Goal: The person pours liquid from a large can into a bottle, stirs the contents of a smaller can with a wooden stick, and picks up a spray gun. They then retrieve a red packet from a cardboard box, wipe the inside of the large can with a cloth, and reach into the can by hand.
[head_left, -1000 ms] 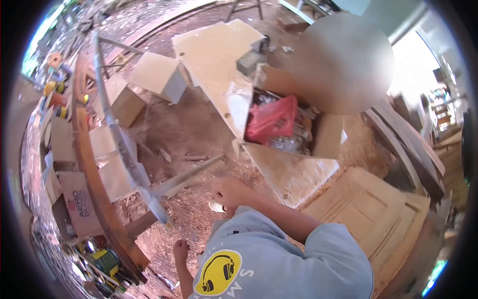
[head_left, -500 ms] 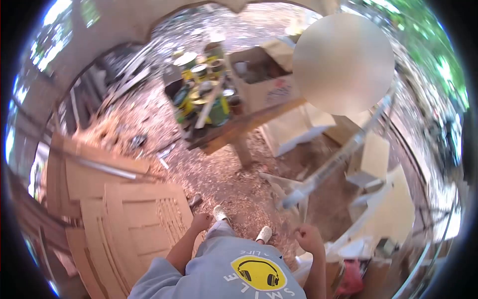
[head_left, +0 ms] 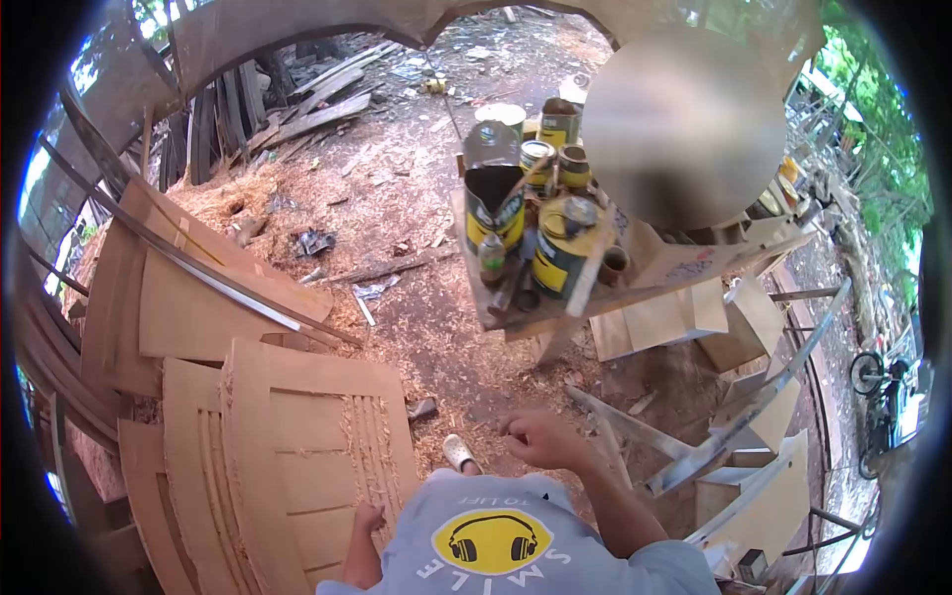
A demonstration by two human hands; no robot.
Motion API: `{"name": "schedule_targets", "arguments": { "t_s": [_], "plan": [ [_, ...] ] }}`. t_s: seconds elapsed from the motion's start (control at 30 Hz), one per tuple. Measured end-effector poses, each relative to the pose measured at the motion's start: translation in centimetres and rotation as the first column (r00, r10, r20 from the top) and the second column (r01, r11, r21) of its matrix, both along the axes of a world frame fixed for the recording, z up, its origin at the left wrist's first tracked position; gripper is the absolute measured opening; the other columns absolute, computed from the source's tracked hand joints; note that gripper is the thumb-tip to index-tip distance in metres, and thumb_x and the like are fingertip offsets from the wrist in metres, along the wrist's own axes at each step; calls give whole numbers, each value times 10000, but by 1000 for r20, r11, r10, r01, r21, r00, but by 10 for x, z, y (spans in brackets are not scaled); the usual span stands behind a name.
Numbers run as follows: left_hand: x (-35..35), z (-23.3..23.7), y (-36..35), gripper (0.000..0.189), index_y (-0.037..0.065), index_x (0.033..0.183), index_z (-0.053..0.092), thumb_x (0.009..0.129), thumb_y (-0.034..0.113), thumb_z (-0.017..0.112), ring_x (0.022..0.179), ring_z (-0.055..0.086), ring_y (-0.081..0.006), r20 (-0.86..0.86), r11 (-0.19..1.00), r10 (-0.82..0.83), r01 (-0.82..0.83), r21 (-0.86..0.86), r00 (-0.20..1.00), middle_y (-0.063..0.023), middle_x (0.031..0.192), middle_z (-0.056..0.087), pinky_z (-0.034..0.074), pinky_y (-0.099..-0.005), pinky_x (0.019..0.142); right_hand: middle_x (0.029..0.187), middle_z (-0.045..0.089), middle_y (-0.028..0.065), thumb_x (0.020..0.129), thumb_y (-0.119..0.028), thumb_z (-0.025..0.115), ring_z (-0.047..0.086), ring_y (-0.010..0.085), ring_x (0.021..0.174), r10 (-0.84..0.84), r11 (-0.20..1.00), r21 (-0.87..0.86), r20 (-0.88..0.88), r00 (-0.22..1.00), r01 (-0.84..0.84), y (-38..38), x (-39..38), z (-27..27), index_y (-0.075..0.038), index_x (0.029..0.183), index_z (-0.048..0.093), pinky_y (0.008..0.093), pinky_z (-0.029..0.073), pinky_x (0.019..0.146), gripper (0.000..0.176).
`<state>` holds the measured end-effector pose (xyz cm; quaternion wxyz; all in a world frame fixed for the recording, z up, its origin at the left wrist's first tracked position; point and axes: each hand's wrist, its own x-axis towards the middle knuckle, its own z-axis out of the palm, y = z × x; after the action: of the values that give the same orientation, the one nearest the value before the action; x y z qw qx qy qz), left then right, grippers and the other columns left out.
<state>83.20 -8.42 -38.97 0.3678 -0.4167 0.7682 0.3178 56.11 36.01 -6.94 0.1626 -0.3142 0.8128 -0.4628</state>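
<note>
My right hand (head_left: pixel 543 439) is raised in front of my body with its fingers curled in; whether anything is inside them cannot be made out. Beyond it stands a wooden bench (head_left: pixel 526 319) with paint cans on it, among them a yellow and green can (head_left: pixel 560 260) and an open can (head_left: pixel 493 213). My left hand (head_left: pixel 370 517) hangs low by my side, next to carved wooden door panels (head_left: pixel 317 421), its fingers curled and partly hidden. Wood shavings lie in the grooves of the panel.
Wood shavings and scraps cover the ground (head_left: pixel 426 297). Old planks (head_left: pixel 317 119) lie at the back left. Pale boards and box-like pieces (head_left: pixel 659 322) stand at the right. A motorcycle (head_left: pixel 873 397) shows at the far right. A blurred round patch hides part of the bench.
The view has turned left, so the bench and cans appear farther right and nearer. My right hand has come up and inward; my left hand appears lower.
</note>
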Motion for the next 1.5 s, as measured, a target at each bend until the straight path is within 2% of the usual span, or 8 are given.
{"name": "schedule_targets", "arguments": {
  "t_s": [0.07, 0.17, 0.37, 0.47, 0.9, 1.13, 1.37, 1.5],
  "plan": [
    [0, 23, -3, 356, -28, 823, 692, 859, 320, 628, 739, 699, -295, 26, 967, 249, -250, 45, 968, -166, 774, 710, 556, -406, 705, 970, 684, 146, 816, -126, 603, 652, 324, 861, 35, 998, 47, 28, 999, -37, -41, -20, 6, 26, 781, 650, 387, 514, 761, 163],
    [-9, 19, -30, 335, -24, 853, 691, 855, 307, 639, 715, 694, -276, -76, 987, -19, 7, -158, 997, -168, 786, 711, 548, -393, 670, 964, 677, 147, 822, -134, 607, 649, 325, 868, 84, 992, 86, 47, 995, -88, -82, -43, 2, 22, 796, 655, 398, 508, 767, 166],
    [-89, -10, -60, 446, -28, 880, 701, 844, 408, 616, 739, 681, -261, -49, 934, 328, -316, 167, 943, -173, 799, 698, 525, -401, 691, 902, 635, 141, 863, -176, 598, 607, 335, 860, 143, 985, 91, 68, 987, -149, -129, -100, -2, -5, 839, 649, 409, 486, 755, 180],
    [-165, -8, -68, 406, 7, 981, 714, 858, 382, 615, 948, 677, -351, -63, 970, -245, 243, -28, 968, -212, 983, 702, 515, -439, 846, 881, 625, 139, 875, -186, 601, 604, 332, 856, 84, 994, 63, 45, 995, -87, -134, -136, 9, -9, 848, 633, 410, 482, 748, 182],
    [-472, 50, -123, 400, 0, 906, 718, 880, 390, 632, 813, 693, -330, -137, 895, -445, 436, -91, 885, -193, 844, 711, 526, -426, 768, 901, 674, 105, 835, -25, 660, 653, 269, 829, -383, 889, -279, -18, 923, 364, -111, -274, 58, 4, 825, 635, 341, 511, 740, 40],
    [-643, 77, -103, 440, -8, 993, 696, 884, 409, 608, 906, 680, -345, -73, 660, -752, 748, -79, 656, -216, 922, 702, 515, -433, 821, 842, 657, 69, 930, -31, 579, 571, 88, 699, -829, 238, -452, 367, 422, 860, -80, -295, 62, 19, 795, 613, 231, 458, 649, 148],
    [-806, 104, -41, 391, 28, 1030, 711, 861, 367, 614, 941, 671, -356, -215, 326, -929, 941, -89, 302, -215, 968, 700, 506, -428, 863, 805, 651, 73, 952, -55, 556, 573, 98, 666, -914, -117, -400, 400, 59, 909, -114, -303, 58, 12, 784, 621, 225, 448, 620, 193],
    [-880, 91, -42, 357, 32, 1007, 705, 880, 354, 616, 898, 672, -367, -347, 356, -886, 931, -85, 307, -211, 926, 700, 512, -428, 826, 790, 650, 74, 949, -49, 546, 579, 100, 662, -891, -292, -314, 433, -138, 903, -152, -306, 43, 10, 784, 623, 224, 450, 616, 191]
  ]
}}
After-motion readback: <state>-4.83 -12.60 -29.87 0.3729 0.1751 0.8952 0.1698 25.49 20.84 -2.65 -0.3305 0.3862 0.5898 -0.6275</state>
